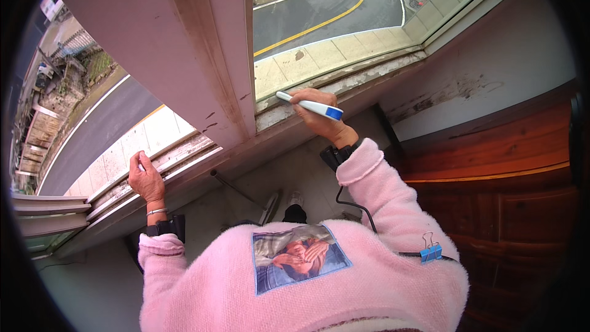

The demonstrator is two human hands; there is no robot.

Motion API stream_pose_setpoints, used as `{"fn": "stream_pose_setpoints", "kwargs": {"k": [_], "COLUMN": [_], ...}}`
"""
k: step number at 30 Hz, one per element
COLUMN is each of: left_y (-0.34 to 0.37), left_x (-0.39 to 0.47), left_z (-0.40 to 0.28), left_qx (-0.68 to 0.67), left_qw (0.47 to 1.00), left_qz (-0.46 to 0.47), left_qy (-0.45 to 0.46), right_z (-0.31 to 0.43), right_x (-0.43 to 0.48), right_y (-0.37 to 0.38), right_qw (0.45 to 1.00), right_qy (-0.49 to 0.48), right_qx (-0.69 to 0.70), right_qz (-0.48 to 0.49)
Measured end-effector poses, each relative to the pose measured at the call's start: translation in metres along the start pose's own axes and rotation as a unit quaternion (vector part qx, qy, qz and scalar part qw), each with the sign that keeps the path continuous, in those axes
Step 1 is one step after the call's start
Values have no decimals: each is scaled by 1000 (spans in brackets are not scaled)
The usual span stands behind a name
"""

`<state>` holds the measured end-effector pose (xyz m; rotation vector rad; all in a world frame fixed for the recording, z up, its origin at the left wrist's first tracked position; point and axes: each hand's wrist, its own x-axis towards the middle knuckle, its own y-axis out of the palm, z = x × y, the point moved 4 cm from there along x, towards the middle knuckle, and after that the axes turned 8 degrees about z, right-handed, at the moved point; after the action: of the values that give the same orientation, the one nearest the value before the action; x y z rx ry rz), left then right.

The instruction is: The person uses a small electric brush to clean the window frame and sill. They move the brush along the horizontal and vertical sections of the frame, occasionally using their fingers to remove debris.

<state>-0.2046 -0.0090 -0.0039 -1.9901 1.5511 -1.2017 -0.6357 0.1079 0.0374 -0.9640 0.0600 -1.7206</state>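
My right hand (318, 110) grips a white plastic-handled tool (306, 105) with a blue end panel; its kind is unclear. Its narrow end points left, over the worn window track (341, 84) at the foot of the glass. At the open window on the left, my left hand (146, 177) is raised with curled fingers above the dirty sill track (184, 152). A small pale spot shows between thumb and forefinger; whether it is a held object cannot be told.
A wide pink window post (207, 55) stands between my hands. Pale tiles (313, 62) and a road lie outside. Dark red wooden furniture (507, 203) is at the right, near a stained wall (461, 87). A dark metal rod (239, 191) slants below the sill, near a shoe (296, 199).
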Motion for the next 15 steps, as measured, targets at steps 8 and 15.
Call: {"fn": "stream_pose_setpoints", "kwargs": {"k": [8,15], "left_y": [1,-2], "left_x": [0,-2], "left_z": [-4,2], "left_qx": [9,35], "left_qw": [1000,999], "left_qz": [-10,-2], "left_qy": [7,-1], "right_z": [-30,20], "right_x": [-10,1], "right_y": [-58,33], "right_qw": [996,994], "right_qy": [84,47], "right_qx": [5,90], "right_qz": [30,34]}}
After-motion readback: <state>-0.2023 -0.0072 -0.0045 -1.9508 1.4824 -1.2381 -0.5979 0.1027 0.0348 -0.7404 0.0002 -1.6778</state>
